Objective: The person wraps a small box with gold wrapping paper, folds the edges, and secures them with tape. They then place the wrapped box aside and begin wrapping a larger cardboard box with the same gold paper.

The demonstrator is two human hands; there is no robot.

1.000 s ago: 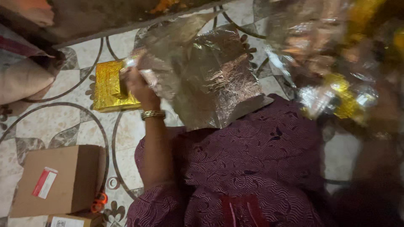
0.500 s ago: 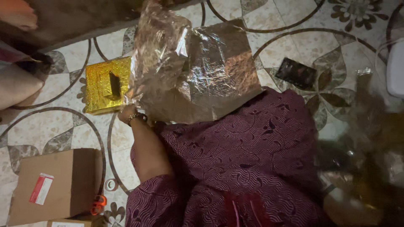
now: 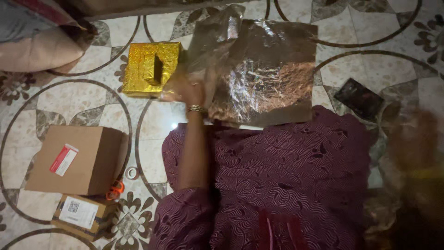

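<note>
Patterned floor tiles (image 3: 92,99) underlie silver foil sheet (image 3: 263,74), its edge pinched by left hand (image 3: 189,90).

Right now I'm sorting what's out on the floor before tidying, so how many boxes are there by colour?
Gold boxes: 1, the gold wrapped box beside the left hand
Brown boxes: 2, the large cardboard box and the small cardboard box below it
Total: 3
</note>
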